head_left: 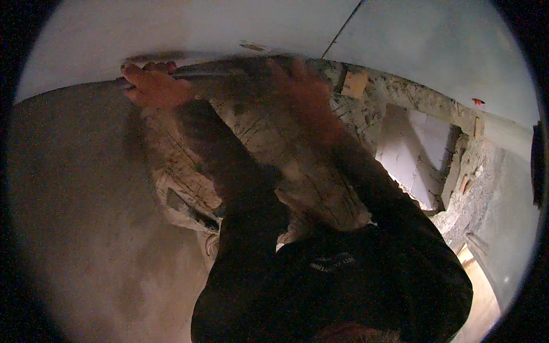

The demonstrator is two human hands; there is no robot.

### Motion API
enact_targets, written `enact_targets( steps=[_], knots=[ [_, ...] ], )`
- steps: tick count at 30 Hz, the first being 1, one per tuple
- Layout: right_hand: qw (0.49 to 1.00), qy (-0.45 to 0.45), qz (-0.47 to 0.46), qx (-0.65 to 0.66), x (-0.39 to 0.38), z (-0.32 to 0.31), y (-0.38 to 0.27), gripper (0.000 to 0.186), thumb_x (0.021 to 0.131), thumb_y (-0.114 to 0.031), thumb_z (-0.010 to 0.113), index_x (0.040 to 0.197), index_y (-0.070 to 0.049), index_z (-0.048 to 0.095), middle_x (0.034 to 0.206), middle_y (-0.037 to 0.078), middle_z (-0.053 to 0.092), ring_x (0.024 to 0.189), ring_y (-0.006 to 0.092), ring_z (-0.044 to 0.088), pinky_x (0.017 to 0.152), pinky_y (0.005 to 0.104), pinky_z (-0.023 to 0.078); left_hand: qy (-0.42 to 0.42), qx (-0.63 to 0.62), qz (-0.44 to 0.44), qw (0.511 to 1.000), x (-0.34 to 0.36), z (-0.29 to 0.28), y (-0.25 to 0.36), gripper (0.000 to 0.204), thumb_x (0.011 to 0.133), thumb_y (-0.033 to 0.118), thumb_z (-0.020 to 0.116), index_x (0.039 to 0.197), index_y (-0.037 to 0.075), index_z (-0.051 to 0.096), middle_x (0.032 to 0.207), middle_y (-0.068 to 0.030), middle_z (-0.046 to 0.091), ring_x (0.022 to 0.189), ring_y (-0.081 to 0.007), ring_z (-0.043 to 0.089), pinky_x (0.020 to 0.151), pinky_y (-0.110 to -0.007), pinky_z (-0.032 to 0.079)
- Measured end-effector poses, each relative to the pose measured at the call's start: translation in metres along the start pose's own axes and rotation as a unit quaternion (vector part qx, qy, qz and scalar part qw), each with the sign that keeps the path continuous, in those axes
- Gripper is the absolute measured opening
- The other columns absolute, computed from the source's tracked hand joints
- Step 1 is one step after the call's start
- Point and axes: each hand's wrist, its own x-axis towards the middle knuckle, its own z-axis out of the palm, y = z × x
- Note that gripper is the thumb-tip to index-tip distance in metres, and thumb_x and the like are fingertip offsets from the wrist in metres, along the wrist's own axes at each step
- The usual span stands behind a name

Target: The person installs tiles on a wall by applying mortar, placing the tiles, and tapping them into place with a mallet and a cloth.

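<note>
At the upper left, my left hand [157, 87] is closed at the edge where the brown surface meets the pale wall. Its fingers are curled round something dark and narrow. A thin greyish strip, like a long flat blade [209, 73], runs from beside that hand toward the right. What it belongs to is too dark to make out. My right hand [306, 94] reaches up near the strip's far end, by the same edge. Motion smears its fingers, so I cannot tell whether it touches or holds anything. Stained pale trousers [269, 128] show between my dark-sleeved forearms.
A pale wall [274, 28] with a thin dark line curves across the top. To the right, a rough-edged opening [420, 148] shows a bright white surface inside. A small tan block [354, 84] sits at the edge near my right hand. Brown floor [74, 188] spreads at left.
</note>
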Motion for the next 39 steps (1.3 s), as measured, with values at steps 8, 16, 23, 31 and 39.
enact_targets(
  steps=[8,16,23,31,39],
  knots=[
    [0.997,-0.027,0.061,-0.025,-0.012,0.02,0.013,0.049,0.088,-0.015,0.064,0.136,-0.022,0.06,0.114,0.015,0.06,0.085,0.0345,0.067,0.063,0.0482,0.058,-0.041,-0.053,-0.047,0.997,-0.01,0.014,-0.006,0.048,0.103,0.04,0.055,0.139,0.007,0.051,0.108,-0.0156,0.068,0.079,-0.027,0.064,0.055,-0.04,0.047],
    [0.989,-0.068,0.082,0.099,-0.041,0.022,-0.012,0.059,0.091,-0.041,0.068,0.141,-0.013,0.052,0.13,0.033,0.056,0.115,0.0538,0.059,0.095,0.0667,0.049,0.024,-0.064,-0.156,0.985,-0.002,-0.039,-0.051,0.048,0.104,0.037,0.055,0.142,0.008,0.049,0.109,-0.0148,0.067,0.078,-0.0255,0.064,0.05,-0.038,0.047],
    [0.994,0.069,0.068,0.06,-0.035,0.013,-0.03,0.037,0.088,-0.036,0.073,0.108,-0.008,0.058,0.095,0.017,0.059,0.081,0.0394,0.064,0.062,0.0515,0.052,0.044,-0.132,-0.178,0.974,-0.009,-0.049,0.008,0.044,0.098,0.031,0.067,0.131,0.006,0.054,0.087,-0.0097,0.058,0.055,-0.0153,0.045,0.043,-0.031,0.036],
    [0.963,-0.129,0.197,0.131,-0.032,0.003,-0.044,0.057,0.091,-0.022,0.068,0.136,0.005,0.047,0.131,0.036,0.056,0.108,0.0503,0.065,0.088,0.0558,0.056,0.014,-0.174,-0.205,0.963,0.0,-0.064,-0.013,0.048,0.095,0.034,0.072,0.128,0.003,0.054,0.096,-0.0122,0.062,0.065,-0.0169,0.053,0.044,-0.032,0.037],
    [0.992,-0.036,-0.031,0.113,-0.051,0.037,0.007,0.043,0.094,-0.019,0.064,0.132,-0.003,0.053,0.131,0.034,0.056,0.117,0.0536,0.059,0.093,0.0551,0.055,-0.024,-0.224,-0.232,0.946,-0.005,-0.058,-0.022,0.061,0.091,0.04,0.075,0.133,0.003,0.05,0.11,-0.0143,0.064,0.076,-0.0208,0.057,0.049,-0.034,0.041]
  ],
)
